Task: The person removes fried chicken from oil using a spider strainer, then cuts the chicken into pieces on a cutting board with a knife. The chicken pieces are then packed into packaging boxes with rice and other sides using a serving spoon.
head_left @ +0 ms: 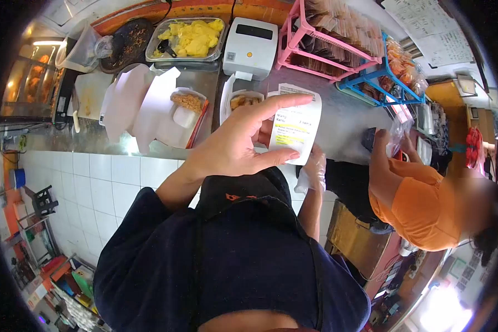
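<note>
We hold our left hand (pixel 238 145) up before the counter (pixel 343 119), wrist bent, thumb and fingers pinching the receipt (pixel 300 119). Our gloved right hand (pixel 314 172) hangs just under it; whether it grips anything, we cannot tell.

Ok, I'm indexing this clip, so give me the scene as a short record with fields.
left hand: bare, pinching a printed receipt between thumb and fingers
right hand: clear glove, at the receipt's lower edge; grip unclear
receipt: yellow highlighted lines
counter: white printer, tray of yellow food, open takeaway box
nearby: person in orange shirt handling a clear bag
</note>
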The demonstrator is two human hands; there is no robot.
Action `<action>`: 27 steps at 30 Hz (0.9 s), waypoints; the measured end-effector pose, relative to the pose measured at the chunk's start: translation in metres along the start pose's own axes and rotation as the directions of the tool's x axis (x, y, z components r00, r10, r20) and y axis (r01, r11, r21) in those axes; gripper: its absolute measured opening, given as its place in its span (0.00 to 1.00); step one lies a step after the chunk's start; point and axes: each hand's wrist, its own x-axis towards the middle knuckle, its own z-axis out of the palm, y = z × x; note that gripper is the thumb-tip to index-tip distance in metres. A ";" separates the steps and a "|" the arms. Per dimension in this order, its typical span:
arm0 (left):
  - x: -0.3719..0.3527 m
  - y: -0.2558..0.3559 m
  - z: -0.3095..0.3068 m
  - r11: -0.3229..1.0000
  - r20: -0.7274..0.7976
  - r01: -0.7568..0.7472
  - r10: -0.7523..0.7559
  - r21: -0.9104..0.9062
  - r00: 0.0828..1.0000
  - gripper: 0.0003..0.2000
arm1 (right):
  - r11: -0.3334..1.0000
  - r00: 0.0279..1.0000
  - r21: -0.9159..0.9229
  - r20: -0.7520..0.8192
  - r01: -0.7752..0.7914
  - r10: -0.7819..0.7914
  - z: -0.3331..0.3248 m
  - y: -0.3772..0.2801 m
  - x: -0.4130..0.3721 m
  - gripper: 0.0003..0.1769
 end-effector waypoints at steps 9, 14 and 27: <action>-0.020 -0.001 -0.015 0.994 -0.050 0.019 -0.025 -0.112 0.998 0.34 | 0.977 0.999 -0.211 0.023 0.037 -0.032 0.004 -0.008 -0.008 0.15; -0.023 -0.001 -0.012 0.997 -0.062 0.012 -0.017 -0.081 0.998 0.35 | 0.966 0.987 -0.212 0.035 -0.147 0.158 0.016 0.008 0.030 0.17; -0.006 -0.020 0.029 0.998 -0.207 0.067 -0.067 -0.008 0.976 0.36 | 0.947 0.987 -0.292 0.132 0.131 -0.096 0.058 0.111 0.094 0.20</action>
